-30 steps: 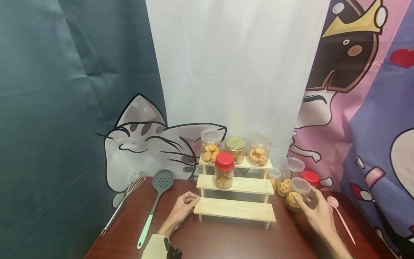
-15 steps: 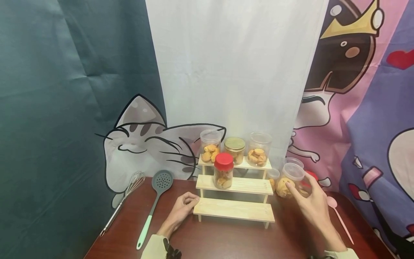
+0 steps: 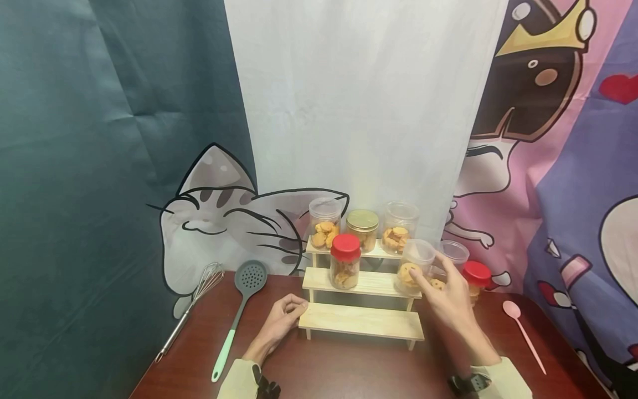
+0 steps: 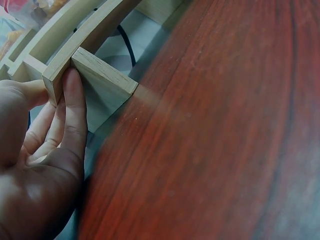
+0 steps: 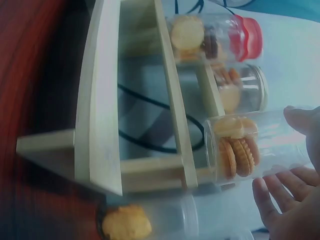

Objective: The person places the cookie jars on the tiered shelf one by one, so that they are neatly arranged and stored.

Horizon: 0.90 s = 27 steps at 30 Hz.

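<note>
Three jars are set on the top tier, a red-lidded jar on the middle tier. At its right end a cookie jar is gripped by the right hand; the bottom tier is pinched by the left hand. Other jars seemingly remain unplaced.

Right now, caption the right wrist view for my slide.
Right hand gripping a clear cylindrical jar of golden cookies at a pale wooden tiered rack, red-lidded clear jar beyond.

red-brown table | wooden tiered stand | whisk | skimmer | pink spoon | red-lidded jar
</note>
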Each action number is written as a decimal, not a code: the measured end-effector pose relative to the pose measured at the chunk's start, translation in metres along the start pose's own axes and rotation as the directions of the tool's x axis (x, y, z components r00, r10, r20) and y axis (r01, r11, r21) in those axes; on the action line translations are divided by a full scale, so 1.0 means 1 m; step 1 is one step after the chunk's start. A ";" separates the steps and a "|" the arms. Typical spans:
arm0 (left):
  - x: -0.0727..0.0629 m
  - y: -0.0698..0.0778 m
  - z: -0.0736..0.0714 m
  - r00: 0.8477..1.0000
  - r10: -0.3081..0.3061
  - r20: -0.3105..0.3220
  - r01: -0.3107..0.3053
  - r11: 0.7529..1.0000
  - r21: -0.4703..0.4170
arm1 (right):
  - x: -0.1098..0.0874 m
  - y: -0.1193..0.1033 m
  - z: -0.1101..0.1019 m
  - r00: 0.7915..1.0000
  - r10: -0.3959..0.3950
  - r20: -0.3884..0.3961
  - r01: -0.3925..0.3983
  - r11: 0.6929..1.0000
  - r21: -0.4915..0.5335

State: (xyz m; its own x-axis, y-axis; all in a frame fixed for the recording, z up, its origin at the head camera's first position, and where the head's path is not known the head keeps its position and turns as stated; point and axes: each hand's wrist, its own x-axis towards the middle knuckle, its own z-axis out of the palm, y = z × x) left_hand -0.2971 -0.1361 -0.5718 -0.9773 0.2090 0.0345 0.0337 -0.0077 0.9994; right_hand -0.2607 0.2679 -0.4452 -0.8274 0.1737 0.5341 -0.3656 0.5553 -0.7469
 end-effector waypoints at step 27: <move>0.000 0.001 -0.001 1.000 0.004 0.014 -0.003 1.000 -0.027 | 0.007 -0.031 0.082 0.994 -0.010 0.109 -0.006 0.989 0.148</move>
State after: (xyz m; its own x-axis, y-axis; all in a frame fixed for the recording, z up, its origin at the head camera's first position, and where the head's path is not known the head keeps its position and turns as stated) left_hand -0.2974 -0.1366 -0.5708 -0.9743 0.2221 0.0383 0.0314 -0.0346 0.9989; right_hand -0.2898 0.1854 -0.4509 -0.8651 0.0788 0.4954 -0.4196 0.4276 -0.8007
